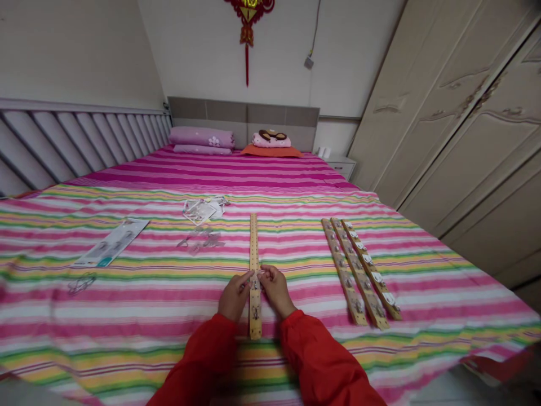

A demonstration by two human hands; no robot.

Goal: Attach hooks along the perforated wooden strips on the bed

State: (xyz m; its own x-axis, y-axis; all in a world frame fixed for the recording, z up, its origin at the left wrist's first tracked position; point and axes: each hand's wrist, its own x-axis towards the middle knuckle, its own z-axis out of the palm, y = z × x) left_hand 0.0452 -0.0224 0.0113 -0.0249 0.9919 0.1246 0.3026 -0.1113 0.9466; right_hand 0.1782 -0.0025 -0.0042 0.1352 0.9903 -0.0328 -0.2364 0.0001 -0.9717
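red sleeves (203,361) nearest, both hands working at a wooden strip (253,242) on the striped bedspread (139,304).
the strip is lying lengthwise, running straight away from the person, its near end sitting between the wrists. the left hand (234,296) and right hand (275,290) are meeting over it, fingertips pinching shut on a small clear fitting (256,276) sitting on the strip; which fingers are bearing it is too small to tell. three fitted strips (359,270) are lying side by side, well apart to the right. loose clear hooks (198,239) and a packaging card (112,242) are lying to the left.
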